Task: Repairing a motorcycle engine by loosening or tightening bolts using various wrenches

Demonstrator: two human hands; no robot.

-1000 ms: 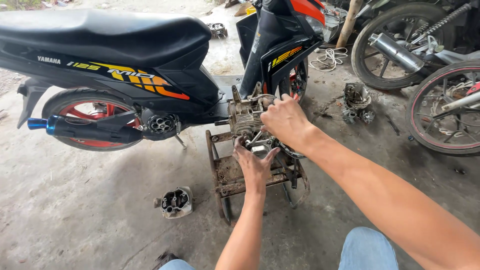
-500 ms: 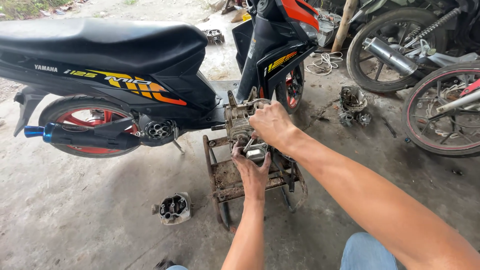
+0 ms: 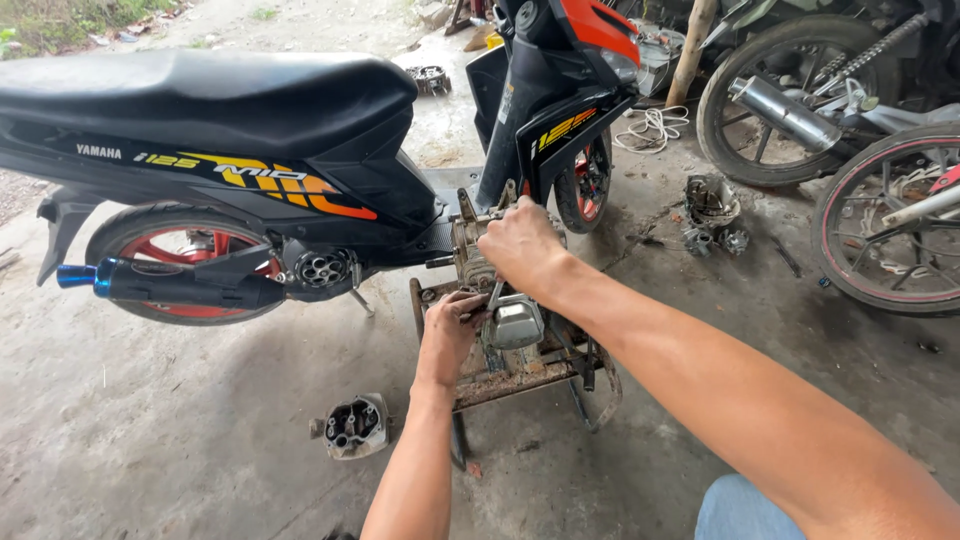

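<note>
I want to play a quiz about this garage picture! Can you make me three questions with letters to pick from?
1. Where does the grey engine part lie?
A on the seat
B on the concrete floor
C on the stand

2. What colour is the scooter's rear wheel rim?
A red
B green
C white

3. What is the right hand doing?
A hanging free
B resting atop the engine on the rusty stand
C holding a wheel

Answers: B, it sits on the floor beside the left hand; A, red shows behind the exhaust; B, its fingers lie over the engine.
</note>
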